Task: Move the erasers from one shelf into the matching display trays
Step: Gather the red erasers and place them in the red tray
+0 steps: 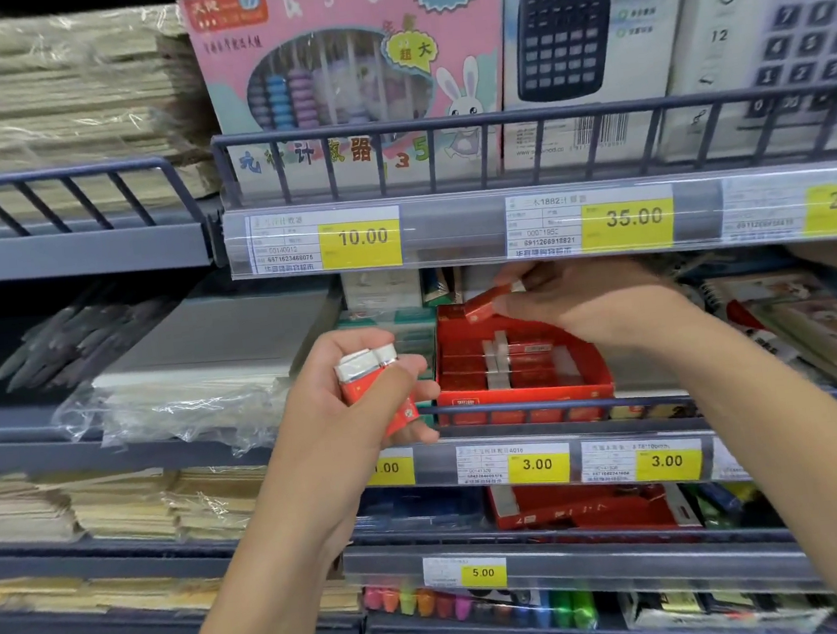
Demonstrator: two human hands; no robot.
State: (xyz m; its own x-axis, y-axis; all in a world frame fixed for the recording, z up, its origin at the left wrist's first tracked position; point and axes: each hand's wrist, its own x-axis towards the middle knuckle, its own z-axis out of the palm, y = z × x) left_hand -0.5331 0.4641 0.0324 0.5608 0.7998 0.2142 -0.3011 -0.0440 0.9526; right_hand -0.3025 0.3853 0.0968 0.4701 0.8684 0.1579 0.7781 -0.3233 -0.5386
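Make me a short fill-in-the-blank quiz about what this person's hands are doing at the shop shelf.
1. The right hand pinches one eraser above the ____ tray.
2. The left hand holds ____ erasers, more than the right.
3. The price tag just below the tray reads ____.
4. The pink box on the shelf above shows a cartoon ____.

Missing words: red; several; 3.00; rabbit
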